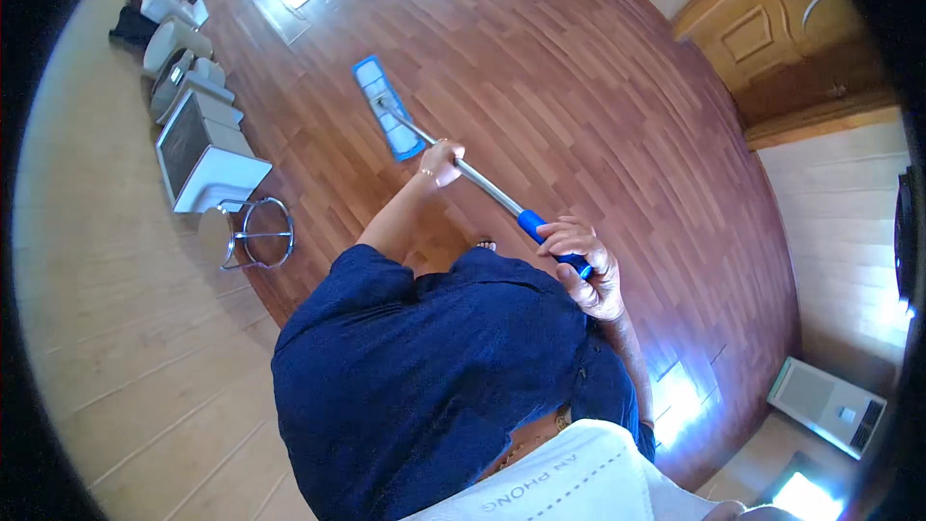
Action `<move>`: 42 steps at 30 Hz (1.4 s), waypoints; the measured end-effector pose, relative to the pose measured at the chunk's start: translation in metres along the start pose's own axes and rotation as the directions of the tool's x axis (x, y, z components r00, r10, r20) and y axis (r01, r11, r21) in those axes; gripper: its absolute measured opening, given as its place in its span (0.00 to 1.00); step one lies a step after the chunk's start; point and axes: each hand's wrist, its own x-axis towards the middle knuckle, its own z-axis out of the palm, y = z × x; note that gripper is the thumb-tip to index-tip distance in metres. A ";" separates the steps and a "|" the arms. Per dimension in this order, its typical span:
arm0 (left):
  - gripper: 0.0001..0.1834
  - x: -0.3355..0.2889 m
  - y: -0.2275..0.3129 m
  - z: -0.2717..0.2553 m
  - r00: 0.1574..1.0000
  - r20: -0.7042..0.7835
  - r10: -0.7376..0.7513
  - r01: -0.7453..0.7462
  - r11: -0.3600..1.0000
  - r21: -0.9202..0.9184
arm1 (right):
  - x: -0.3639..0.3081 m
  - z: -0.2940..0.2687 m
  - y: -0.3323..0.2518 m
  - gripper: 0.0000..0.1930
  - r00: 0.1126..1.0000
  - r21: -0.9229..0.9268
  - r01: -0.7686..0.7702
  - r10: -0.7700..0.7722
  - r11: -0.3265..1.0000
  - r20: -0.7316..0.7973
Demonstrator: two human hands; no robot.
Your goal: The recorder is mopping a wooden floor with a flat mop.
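Note:
A flat mop with a blue-edged, pale rectangular head (389, 114) lies on the wood-look floor ahead of me. Its silver pole (490, 187) slants back toward my body and ends in a blue grip (552, 240). Partway down the pole, nearer the mop head, my left hand (443, 163) is wrapped round the metal. My right hand (590, 268) holds the blue grip at the top end, its fingers curled over it. A toe tip (486, 245) shows just beyond my dark blue clothing.
Along the left wall stand a round stool (258, 233) with chrome legs, a white cabinet (224, 174) and several other items. A carved wooden door (786, 34) is at the upper right. A white boxy appliance (828, 405) sits at the lower right. Reddish-brown floorboards (617, 116) stretch between.

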 end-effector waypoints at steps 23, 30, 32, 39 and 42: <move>0.15 -0.096 0.089 -0.019 0.959 -0.187 -0.215 0.203 0.976 -0.080 | 0.018 -0.049 -0.053 0.06 0.999 0.145 0.034 -0.037 0.989 0.015; 0.16 -0.020 0.137 -0.010 0.974 -0.199 -0.107 0.071 0.981 -0.178 | 0.038 -0.096 -0.079 0.14 0.951 -0.005 0.245 -0.239 0.970 0.197; 0.17 -0.010 0.138 0.008 0.977 -0.197 -0.081 0.022 0.959 -0.283 | 0.043 -0.110 -0.085 0.13 0.889 -0.025 0.310 -0.280 0.951 0.363; 0.20 0.049 0.193 0.043 0.953 -0.069 0.295 -0.289 0.821 -0.493 | 0.042 -0.147 -0.104 0.13 0.811 -0.042 0.465 -0.407 0.884 0.419; 0.13 0.079 0.220 0.044 0.861 0.116 0.496 -0.385 0.782 -0.490 | 0.039 -0.161 -0.101 0.16 0.775 0.050 0.517 -0.492 0.855 0.397</move>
